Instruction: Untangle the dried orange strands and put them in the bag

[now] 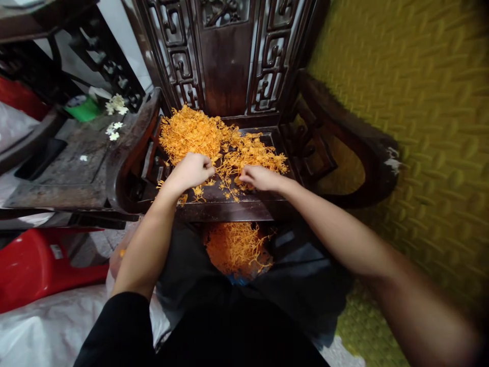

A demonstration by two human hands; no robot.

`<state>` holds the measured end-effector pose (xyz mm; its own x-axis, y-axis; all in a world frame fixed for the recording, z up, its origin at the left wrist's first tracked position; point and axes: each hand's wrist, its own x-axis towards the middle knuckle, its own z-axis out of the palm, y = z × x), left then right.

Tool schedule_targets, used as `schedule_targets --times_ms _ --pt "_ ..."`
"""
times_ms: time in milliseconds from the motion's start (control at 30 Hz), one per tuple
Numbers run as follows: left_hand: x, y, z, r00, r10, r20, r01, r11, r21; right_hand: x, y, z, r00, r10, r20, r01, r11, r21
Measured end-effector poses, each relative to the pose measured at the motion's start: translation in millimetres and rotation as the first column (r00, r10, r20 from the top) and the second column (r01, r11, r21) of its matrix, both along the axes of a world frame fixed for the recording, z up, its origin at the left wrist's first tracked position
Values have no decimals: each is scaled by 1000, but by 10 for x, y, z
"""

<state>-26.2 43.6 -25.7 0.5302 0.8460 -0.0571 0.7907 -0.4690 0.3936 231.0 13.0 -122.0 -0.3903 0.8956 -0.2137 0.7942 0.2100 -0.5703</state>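
A heap of orange stringy pieces covers much of the dark wooden chair seat, and a looser part spreads to the right. My left hand is at the heap's front edge, fingers curled together; what they pinch, if anything, is too small to make out. To its right, my right hand has thumb and fingers pressed together over the looser pieces, and its contents are hidden too. A gap with a few orange strands lies between the hands. Below the seat, between the legs, more orange strands fill a container.
Curved armrests flank the seat, with a carved backrest behind. On the left, a wooden side table bears a green roll and white flowers. A red plastic stool stands lower left; a yellow-green textured surface is at right.
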Motion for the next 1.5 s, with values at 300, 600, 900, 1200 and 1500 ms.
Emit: schedule_targets --times_ms 300,600,900,1200,1500 --pt "61 -4 106 991 70 111 -80 993 90 -89 -134 337 862 -92 -499 137 989 53" --pt "55 -8 136 919 277 282 -355 892 281 -1606 -24 -222 905 336 259 -370 924 93" --pt "41 -14 43 923 83 375 -209 927 310 -1165 -376 57 881 449 151 -450 892 -28" --pt "41 -233 222 902 -247 354 164 955 248 -407 -883 1407 885 245 -396 -166 960 224" --pt "139 -297 218 893 -331 304 348 937 -2 -47 -140 1226 954 78 -290 107 815 570"
